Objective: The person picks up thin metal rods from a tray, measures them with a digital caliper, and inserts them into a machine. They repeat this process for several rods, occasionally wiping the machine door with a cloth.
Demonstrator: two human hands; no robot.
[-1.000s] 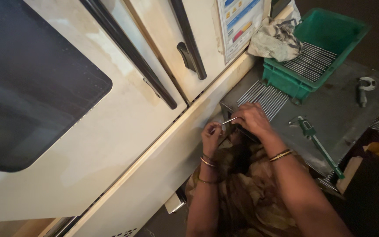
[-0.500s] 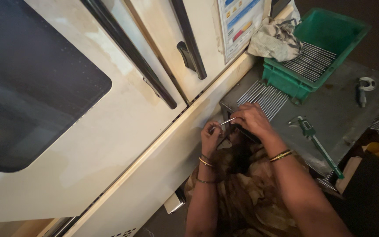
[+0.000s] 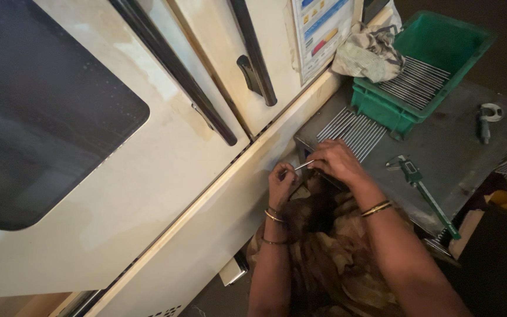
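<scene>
Both hands meet at the near edge of a grey table (image 3: pixel 441 158) beside a cream machine (image 3: pixel 148 194), the left hand (image 3: pixel 281 183) and right hand (image 3: pixel 335 162) each pinching an end of a thin steel rod (image 3: pixel 304 165). The right fingers hide the rod's far end, and whatever lies beneath that hand is too dark to make out. Nothing has visibly moved since half a second ago: loose rods (image 3: pixel 353 128) lie just beyond, more fill the green crate (image 3: pixel 435 41), a caliper (image 3: pixel 421 188) sits right.

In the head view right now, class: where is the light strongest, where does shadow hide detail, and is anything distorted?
Head view: brightest on the cream machine door; the right edge falls into deep shadow; the left hand, right hand and thin metal rod are dim but readable; straight door edges bow from wide-angle distortion.
</scene>
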